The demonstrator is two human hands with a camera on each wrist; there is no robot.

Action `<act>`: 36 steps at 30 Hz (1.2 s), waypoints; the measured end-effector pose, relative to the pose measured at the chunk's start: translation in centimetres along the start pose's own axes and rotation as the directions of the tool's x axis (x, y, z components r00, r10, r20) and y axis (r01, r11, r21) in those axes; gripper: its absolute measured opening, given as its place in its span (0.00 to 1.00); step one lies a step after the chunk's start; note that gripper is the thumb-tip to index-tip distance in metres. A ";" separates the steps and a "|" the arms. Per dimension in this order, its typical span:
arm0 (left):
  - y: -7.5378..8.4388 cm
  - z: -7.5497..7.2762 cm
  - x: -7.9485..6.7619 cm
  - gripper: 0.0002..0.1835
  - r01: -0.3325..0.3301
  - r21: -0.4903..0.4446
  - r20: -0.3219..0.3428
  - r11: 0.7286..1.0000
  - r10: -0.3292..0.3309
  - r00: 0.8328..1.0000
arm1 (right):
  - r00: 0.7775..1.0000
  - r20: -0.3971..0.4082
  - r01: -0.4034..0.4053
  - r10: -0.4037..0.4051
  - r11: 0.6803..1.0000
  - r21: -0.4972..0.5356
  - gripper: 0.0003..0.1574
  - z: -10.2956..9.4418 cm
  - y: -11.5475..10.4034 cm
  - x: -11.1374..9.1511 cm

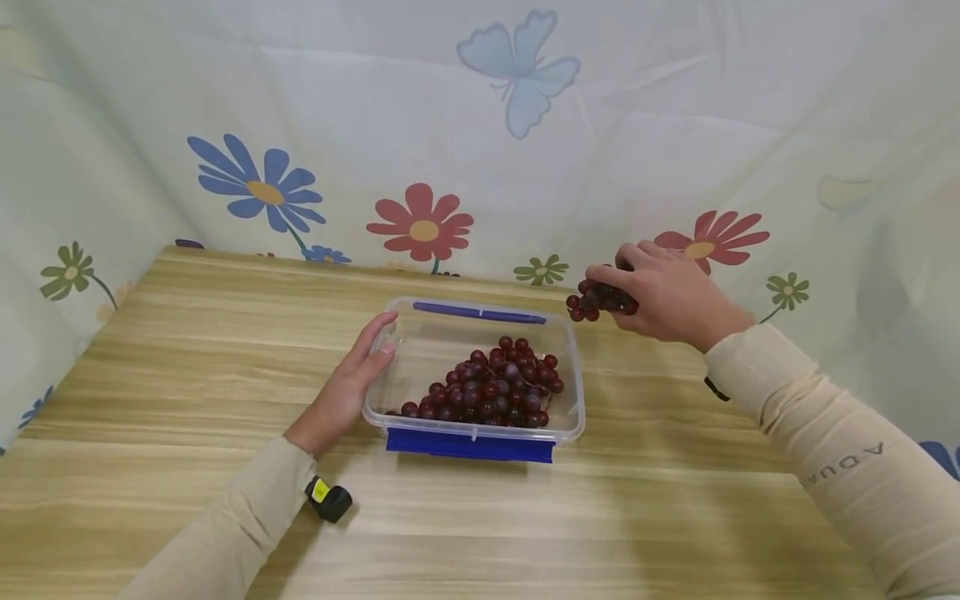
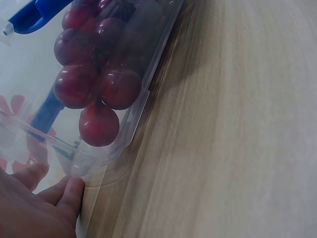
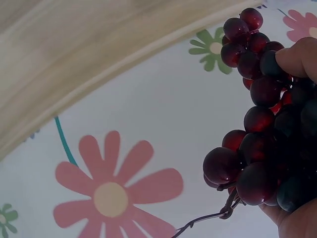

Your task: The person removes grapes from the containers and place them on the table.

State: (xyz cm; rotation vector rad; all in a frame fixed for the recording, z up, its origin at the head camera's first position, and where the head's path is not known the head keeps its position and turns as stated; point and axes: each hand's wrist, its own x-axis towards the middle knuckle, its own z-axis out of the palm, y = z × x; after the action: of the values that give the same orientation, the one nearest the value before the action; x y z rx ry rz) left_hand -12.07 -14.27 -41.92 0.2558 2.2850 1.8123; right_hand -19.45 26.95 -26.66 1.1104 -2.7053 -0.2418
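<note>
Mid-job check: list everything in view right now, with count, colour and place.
Clear rectangular plastic container: one, transparent, on the table
Blue plastic latches: two visible, blue, container's near and far sides
Round dark-red grapes: many, bunch count unclear, inside container
Dark-red grape bunch: one, in right hand, above the table
Wood-grain table: one, light brown, under container
Flower-and-butterfly printed sheet: one, whitish, behind table
Long sleeves: two, beige, on both arms
Left hand: one, touching container's left side
Right hand: one, gripping bunch
</note>
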 end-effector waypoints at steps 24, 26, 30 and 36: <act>0.3 0.0 -0.1 0.28 -0.006 0.016 -0.010 1.000 0.007 1.000 | 0.990 0.097 -0.110 0.101 0.989 0.099 0.38 5.0 0.1 -1.6; 0.3 0.0 -0.1 0.28 -0.007 0.021 -0.008 1.000 0.007 1.000 | 0.989 0.104 -0.120 0.110 0.988 0.101 0.37 5.2 0.1 -1.7; 0.4 0.0 -0.1 0.28 -0.008 0.025 -0.010 1.000 0.008 1.000 | 0.987 0.108 -0.129 0.118 0.986 0.107 0.37 5.6 0.1 -2.0; 0.6 0.1 -0.2 0.29 -0.008 0.026 -0.013 1.000 0.008 1.000 | 0.989 0.107 -0.116 0.102 0.984 0.135 0.37 5.6 -0.2 -1.9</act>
State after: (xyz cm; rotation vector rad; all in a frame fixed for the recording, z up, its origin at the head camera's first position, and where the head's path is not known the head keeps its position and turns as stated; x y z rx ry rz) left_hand -11.85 -14.13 -41.35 0.2579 2.3208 1.7948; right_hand -19.41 28.54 -32.36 1.0059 -2.9004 -0.0916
